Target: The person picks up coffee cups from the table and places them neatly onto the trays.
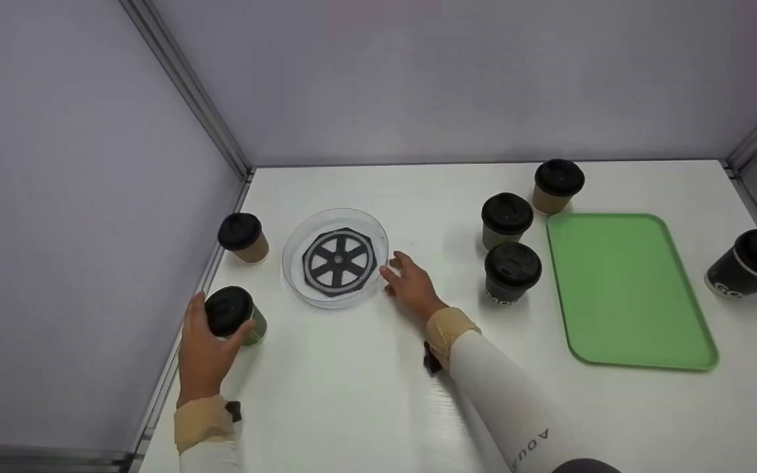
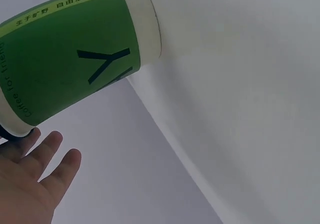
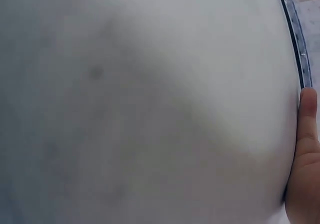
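Two o'clock from the green paper cup (image 1: 234,311) pinched by the left hand (image 1: 206,355) lies the round clear-plastic dish (image 1: 292,259), nearer the right hand (image 1: 413,287), fingers parted.

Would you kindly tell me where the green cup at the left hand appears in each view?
Head: the green cup is at left, below mid-height.
Left wrist: upper left, cut off by the picture's edge.
Right wrist: not in it.
Shared landmark: the left hand, in the head and left wrist views.
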Motion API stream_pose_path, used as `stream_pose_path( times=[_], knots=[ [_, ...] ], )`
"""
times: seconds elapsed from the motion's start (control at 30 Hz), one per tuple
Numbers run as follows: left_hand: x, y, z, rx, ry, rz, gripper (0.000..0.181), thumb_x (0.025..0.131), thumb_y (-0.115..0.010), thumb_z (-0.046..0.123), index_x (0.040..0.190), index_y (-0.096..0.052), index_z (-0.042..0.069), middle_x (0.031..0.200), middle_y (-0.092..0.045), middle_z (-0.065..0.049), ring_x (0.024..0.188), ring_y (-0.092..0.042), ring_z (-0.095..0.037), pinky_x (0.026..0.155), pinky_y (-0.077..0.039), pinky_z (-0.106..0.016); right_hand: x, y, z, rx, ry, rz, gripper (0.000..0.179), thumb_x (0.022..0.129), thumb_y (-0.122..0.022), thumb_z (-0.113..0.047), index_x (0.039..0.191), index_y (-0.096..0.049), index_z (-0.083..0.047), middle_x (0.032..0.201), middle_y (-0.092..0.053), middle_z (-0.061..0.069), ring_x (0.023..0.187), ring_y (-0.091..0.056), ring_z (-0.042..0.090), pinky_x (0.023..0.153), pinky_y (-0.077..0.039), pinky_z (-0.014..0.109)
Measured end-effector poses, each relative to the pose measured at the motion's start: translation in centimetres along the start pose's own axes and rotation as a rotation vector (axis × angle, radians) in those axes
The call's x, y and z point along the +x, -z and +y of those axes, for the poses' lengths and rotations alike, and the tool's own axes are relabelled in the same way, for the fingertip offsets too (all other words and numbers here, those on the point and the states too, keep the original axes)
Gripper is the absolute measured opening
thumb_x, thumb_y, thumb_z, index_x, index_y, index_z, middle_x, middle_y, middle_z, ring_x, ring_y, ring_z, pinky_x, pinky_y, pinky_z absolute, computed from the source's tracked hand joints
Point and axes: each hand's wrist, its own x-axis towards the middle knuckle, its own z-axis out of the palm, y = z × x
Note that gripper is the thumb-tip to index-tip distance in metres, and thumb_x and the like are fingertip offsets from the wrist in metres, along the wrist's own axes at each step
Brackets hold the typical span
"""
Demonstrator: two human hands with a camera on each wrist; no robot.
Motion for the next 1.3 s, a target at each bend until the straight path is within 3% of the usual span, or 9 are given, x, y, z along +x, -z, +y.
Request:
stream_pose_path(
  times=[0.13, 0.27, 0.6, 0.7, 0.9, 1.1, 1.3],
  knots=[
    [-0.2, -0.3, -0.1, -0.073, 0.07, 0.006, 0.113, 0.072, -0.082, 0.054, 0.155, -0.02, 0.01, 0.154, -0.027, -0.016, 0.139, -0.029, -0.033, 0.108, -0.029, -0.055, -0.1, -0.5, 0.1, -0.082, 0.027, 0.026, 0.068, 0.098, -0.056, -0.044, 0.15, -0.035, -0.006, 0.138, -0.054, 0.006, 0.077, -0.065, 0.008, 0.106, -0.034, 0.037],
    [-0.2, -0.6, -0.1, -0.138, 0.117, 0.008, 0.117, 0.069, -0.084, 0.053, 0.155, -0.02, 0.007, 0.152, -0.029, -0.019, 0.138, -0.031, -0.034, 0.109, -0.028, -0.055, -0.2, -0.5, 0.0, -0.086, 0.023, 0.033, 0.067, 0.098, -0.056, -0.045, 0.149, -0.037, -0.007, 0.138, -0.054, 0.004, 0.079, -0.065, 0.007, 0.108, -0.033, 0.037],
    [0.1, -0.8, 0.1, -0.219, 0.15, 0.0, 0.106, 0.07, -0.086, 0.048, 0.149, -0.03, 0.005, 0.141, -0.044, -0.019, 0.129, -0.042, -0.033, 0.105, -0.033, -0.053, 0.0, -0.4, 0.3, -0.087, 0.035, 0.024, 0.061, 0.098, -0.055, -0.046, 0.149, -0.04, -0.015, 0.141, -0.052, 0.002, 0.085, -0.064, 0.009, 0.109, -0.032, 0.038],
    [0.2, -0.9, 0.2, -0.228, 0.159, 0.004, 0.102, 0.071, -0.086, 0.046, 0.148, -0.032, 0.006, 0.139, -0.045, -0.017, 0.128, -0.042, -0.032, 0.105, -0.033, -0.052, 0.0, -0.4, 0.4, -0.079, 0.036, 0.021, 0.06, 0.099, -0.055, -0.044, 0.15, -0.04, -0.016, 0.142, -0.051, 0.001, 0.094, -0.064, 0.013, 0.11, -0.031, 0.038],
    [0.6, -1.1, 0.6, -0.234, 0.126, 0.021, 0.1, 0.071, -0.087, 0.043, 0.147, -0.032, 0.006, 0.138, -0.044, -0.015, 0.129, -0.041, -0.03, 0.106, -0.031, -0.051, 0.0, -0.4, 0.5, -0.127, 0.032, 0.026, 0.06, 0.099, -0.053, -0.046, 0.15, -0.04, -0.016, 0.143, -0.05, -0.001, 0.133, -0.041, 0.017, 0.112, -0.027, 0.038],
    [1.5, -0.7, 1.3, -0.244, 0.097, 0.024, 0.102, 0.072, -0.086, 0.043, 0.149, -0.029, 0.007, 0.142, -0.041, -0.015, 0.131, -0.039, -0.028, 0.108, -0.029, -0.049, -0.1, -0.5, 0.3, -0.145, 0.021, 0.016, 0.063, 0.099, -0.053, -0.047, 0.15, -0.039, -0.013, 0.144, -0.048, -0.002, 0.137, -0.036, 0.019, 0.113, -0.026, 0.037],
    [2.9, -1.1, 3.3, -0.265, 0.036, 0.048, 0.1, 0.072, -0.087, 0.038, 0.149, -0.03, 0.008, 0.142, -0.041, -0.014, 0.131, -0.038, -0.025, 0.109, -0.028, -0.046, -0.2, -0.1, 0.5, -0.136, 0.02, -0.017, 0.06, 0.098, -0.052, -0.049, 0.148, -0.041, -0.017, 0.147, -0.045, 0.0, 0.138, -0.035, 0.019, 0.112, -0.026, 0.036]
  ],
)
